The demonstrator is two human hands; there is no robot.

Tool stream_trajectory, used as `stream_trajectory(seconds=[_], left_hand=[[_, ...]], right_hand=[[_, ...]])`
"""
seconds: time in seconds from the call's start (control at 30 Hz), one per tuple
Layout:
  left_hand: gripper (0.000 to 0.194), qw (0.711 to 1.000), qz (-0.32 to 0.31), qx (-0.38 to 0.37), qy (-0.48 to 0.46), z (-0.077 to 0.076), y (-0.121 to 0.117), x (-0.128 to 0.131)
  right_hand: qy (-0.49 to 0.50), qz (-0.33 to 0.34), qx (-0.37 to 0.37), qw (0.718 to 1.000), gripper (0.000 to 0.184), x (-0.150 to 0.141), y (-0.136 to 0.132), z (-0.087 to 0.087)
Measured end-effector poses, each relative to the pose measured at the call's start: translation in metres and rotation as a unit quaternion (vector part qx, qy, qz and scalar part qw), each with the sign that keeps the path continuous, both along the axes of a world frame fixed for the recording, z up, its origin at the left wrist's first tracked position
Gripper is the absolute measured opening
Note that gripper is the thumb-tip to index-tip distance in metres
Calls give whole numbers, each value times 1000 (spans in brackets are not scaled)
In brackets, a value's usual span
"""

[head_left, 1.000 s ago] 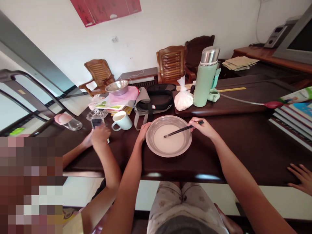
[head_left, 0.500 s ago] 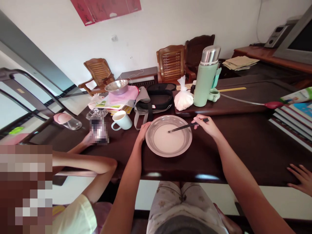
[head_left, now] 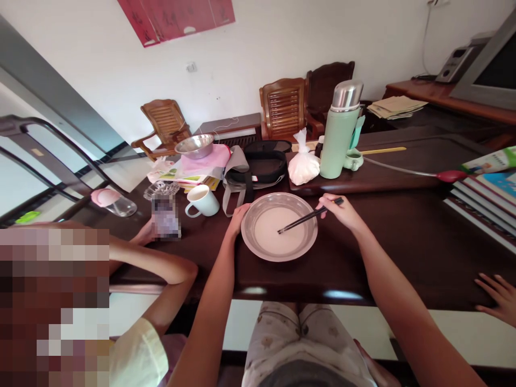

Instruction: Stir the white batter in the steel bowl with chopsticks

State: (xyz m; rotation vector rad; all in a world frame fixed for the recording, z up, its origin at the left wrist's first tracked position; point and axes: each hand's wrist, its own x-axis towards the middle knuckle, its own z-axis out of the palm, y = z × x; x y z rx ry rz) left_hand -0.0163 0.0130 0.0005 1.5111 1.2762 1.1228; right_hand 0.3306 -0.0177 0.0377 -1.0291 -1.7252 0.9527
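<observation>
A wide metal basin (head_left: pixel 250 248) stands on the dark table, holding a milky pale liquid (head_left: pixel 274 236). My left hand (head_left: pixel 238 219) grips its rim on the left side. In my right hand (head_left: pixel 337 210) is a pair of dark chopsticks (head_left: pixel 302 220), slanting down over the right rim with their tips in the liquid. Behind the basin sits a knotted plastic bag of white powder (head_left: pixel 303 165). A white mug (head_left: pixel 205 202) is left of the basin, beyond my left hand.
A green thermos (head_left: pixel 339 140) and a small cup (head_left: pixel 353 159) stand behind, beside a black-grey bag (head_left: pixel 262 164). At left a person's arm (head_left: pixel 161 263) rests on the table near a baby bottle (head_left: pixel 116 203). Books (head_left: pixel 484 207) and another person's hand (head_left: pixel 500 295) are at right.
The chopsticks' tips have moved toward me in the liquid, and the chopsticks slant more steeply. My left hand stays on the rim. The person at left has leaned slightly rightward.
</observation>
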Motion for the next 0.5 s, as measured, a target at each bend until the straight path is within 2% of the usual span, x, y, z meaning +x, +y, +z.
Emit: stream_trajectory(seconds=[0.1, 0.3, 0.5], left_hand=[[42, 1000, 3, 3, 6, 3, -1, 1], [47, 1000, 1, -9, -1, 5, -2, 1], [45, 1000, -8, -12, -21, -1, 1, -2]], right_hand=[[-7, 5, -11, 1000, 30, -8, -2, 1], [43, -37, -28, 998, 40, -7, -4, 5], [27, 5, -30, 999, 37, -10, -5, 4]])
